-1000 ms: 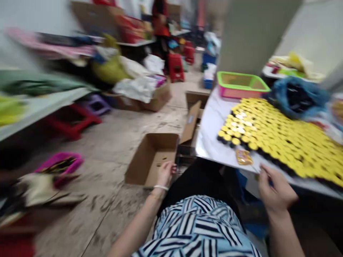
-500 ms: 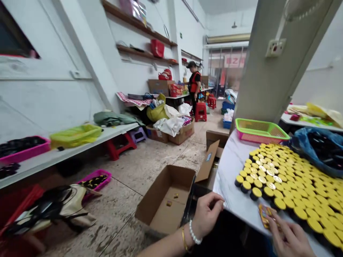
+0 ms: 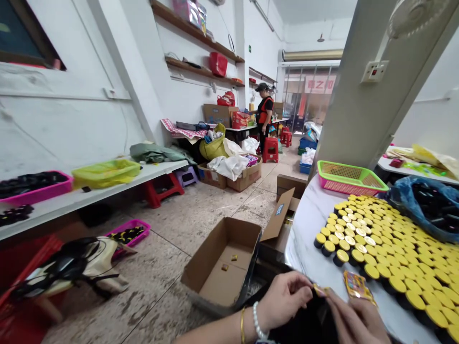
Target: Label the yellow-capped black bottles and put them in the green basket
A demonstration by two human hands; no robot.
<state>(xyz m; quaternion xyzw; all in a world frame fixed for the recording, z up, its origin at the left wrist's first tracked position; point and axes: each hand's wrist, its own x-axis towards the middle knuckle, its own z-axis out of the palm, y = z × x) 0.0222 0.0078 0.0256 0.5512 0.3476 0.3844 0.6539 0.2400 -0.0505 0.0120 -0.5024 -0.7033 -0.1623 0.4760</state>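
Note:
My left hand [image 3: 287,297], with a pearl bracelet and a gold bangle at the wrist, has its fingers closed beside a small yellow packet [image 3: 320,289]. My right hand [image 3: 353,317] pinches that packet from the other side. Beyond the right hand, a colourful yellow-orange packet [image 3: 358,286] lies on the white marbled table [image 3: 304,239]. Many black round pieces with yellow tops [image 3: 394,243] stand close together over the table. An open cardboard box [image 3: 224,272] sits on the floor at the left of my hands, with two small packets inside.
A green and pink basket [image 3: 351,177] and a blue bag of black items [image 3: 430,205] are at the table's back. Another cardboard box [image 3: 278,220] stands beside the table. A person [image 3: 264,114] stands far off. Left is a long bench [image 3: 107,191] with trays.
My right hand has moved left, close to my left hand, and now pinches a small packet. The colourful packet is now on the table, apart from my fingertips. The view has shifted slightly.

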